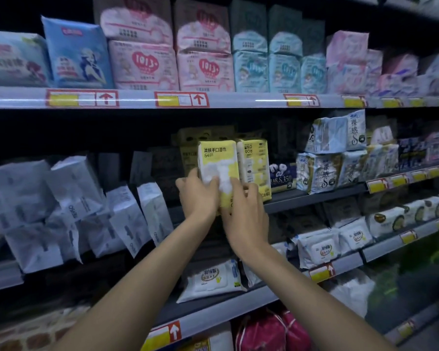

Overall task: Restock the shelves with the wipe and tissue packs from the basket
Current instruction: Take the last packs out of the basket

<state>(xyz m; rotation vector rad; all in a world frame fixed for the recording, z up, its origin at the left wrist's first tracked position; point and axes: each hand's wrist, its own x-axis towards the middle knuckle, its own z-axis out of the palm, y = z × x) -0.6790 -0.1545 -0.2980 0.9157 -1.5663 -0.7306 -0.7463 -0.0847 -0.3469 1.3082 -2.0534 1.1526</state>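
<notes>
Two bare hands at a store shelf; the left hand [198, 191] and the right hand [243, 211] together clasp the lower half of a yellow-and-white wipe pack [217, 164], held upright with its printed face toward the camera; left fingers wrap the pack's left edge, right fingers lie across its lower front. The pack stands at the front of the middle shelf [314, 196], touching a second yellow pack [255, 165] just to its right, whose print reads upside down; more yellow packs [188, 148] sit behind in shadow. Right of these, a dark blue pack [283, 176], then stacked white-and-gold packs [319, 171]. Left of the hands, leaning white packs [86, 206] crowd the same level, tilted at varied angles. Upper shelf [137, 100]: pink packs [142, 64] stacked two high, a light blue pack [76, 54] to their left, pale teal packs [266, 69] to their right; red-bordered yellow price tags [81, 98] with arrows along the rail. Lower shelf [264, 297]: flat white wipe packs with lids [213, 279], lying face up; a red bag [264, 333] below it. The basket is out of view.
</notes>
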